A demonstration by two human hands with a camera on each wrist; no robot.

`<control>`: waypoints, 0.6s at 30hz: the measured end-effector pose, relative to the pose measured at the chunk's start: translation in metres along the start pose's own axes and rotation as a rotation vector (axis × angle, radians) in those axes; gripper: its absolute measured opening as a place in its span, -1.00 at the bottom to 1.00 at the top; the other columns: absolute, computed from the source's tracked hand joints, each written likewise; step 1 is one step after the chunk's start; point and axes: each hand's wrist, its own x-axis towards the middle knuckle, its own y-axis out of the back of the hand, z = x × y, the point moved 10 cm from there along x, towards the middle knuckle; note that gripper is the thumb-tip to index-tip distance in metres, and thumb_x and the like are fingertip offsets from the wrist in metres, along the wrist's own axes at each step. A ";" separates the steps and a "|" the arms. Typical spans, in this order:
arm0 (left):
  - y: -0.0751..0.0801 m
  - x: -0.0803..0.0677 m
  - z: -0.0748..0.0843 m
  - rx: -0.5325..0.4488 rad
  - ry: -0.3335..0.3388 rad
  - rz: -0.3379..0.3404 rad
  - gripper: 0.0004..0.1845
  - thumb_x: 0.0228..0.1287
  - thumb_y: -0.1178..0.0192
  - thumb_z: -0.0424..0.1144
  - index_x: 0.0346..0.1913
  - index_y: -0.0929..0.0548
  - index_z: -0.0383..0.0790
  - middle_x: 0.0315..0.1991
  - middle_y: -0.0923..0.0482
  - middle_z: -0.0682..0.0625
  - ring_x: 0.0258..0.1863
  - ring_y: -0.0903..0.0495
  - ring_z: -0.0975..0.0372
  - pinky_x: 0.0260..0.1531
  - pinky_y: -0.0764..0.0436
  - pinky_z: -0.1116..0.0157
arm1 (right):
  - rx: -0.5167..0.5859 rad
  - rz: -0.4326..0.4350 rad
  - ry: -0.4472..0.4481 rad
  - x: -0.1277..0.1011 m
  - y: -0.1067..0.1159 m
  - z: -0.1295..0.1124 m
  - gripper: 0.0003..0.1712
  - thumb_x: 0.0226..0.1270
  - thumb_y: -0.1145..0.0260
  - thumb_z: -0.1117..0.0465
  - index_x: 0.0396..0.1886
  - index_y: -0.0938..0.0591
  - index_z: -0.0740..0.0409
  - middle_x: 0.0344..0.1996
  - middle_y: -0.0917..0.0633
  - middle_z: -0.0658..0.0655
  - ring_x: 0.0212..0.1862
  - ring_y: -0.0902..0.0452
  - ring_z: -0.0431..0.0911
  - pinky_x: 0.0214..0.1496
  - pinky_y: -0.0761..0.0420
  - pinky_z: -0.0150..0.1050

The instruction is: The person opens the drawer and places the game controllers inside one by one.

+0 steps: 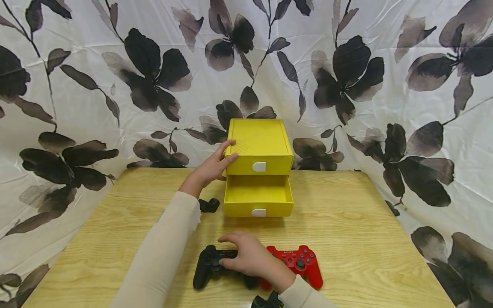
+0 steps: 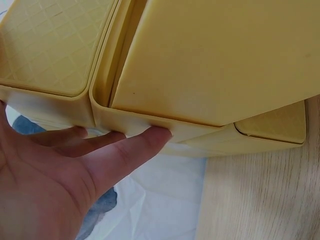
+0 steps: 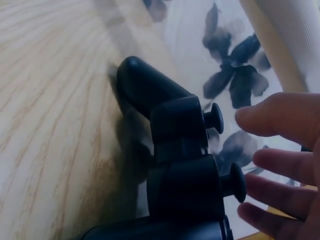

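Note:
My left hand [image 1: 209,169] touches the left side of a yellow two-drawer box [image 1: 258,137]. In the left wrist view, that hand's fingers lie nearly straight against the yellow wall. The box's lower drawer [image 1: 239,209] is pulled out, with a bare inside; its upper drawer is closed. Over a black game controller [image 1: 203,269] hovers my right hand [image 1: 250,259], fingers apart, covering part of it. Beside that lies a red game controller [image 1: 311,271], partly behind the same hand. In the right wrist view, the fingers are near the thumbsticks of a black controller [image 3: 180,120].
A small black object [image 1: 209,205], partly behind the left sleeve, lies left of the box. Another black object [image 1: 266,302] shows at the bottom edge, near the right cuff. Flower-patterned cloth [image 1: 154,77] hangs behind and beside the wooden table [image 1: 354,239].

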 end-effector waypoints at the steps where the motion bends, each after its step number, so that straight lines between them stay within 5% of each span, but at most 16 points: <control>1: 0.000 0.000 0.000 0.000 -0.002 -0.001 -0.33 0.26 -0.03 0.36 0.37 -0.02 0.57 0.57 0.21 -0.11 0.47 -0.11 -0.15 0.03 -0.48 -0.31 | -0.018 -0.006 0.002 0.000 -0.001 -0.001 -0.43 0.21 -0.38 -0.09 0.22 -0.57 -0.08 0.20 -0.59 -0.06 0.24 -0.50 -0.09 0.23 -0.53 -0.14; 18: 0.001 0.001 -0.002 -0.003 -0.008 0.004 -0.33 0.26 -0.03 0.36 0.37 -0.02 0.59 0.57 0.23 -0.13 0.48 -0.09 -0.16 0.04 -0.46 -0.32 | -0.279 -0.082 0.031 0.008 -0.017 -0.014 -0.30 0.06 -0.45 -0.20 0.19 -0.59 -0.02 0.11 -0.62 -0.02 0.15 -0.53 -0.09 0.11 -0.55 -0.12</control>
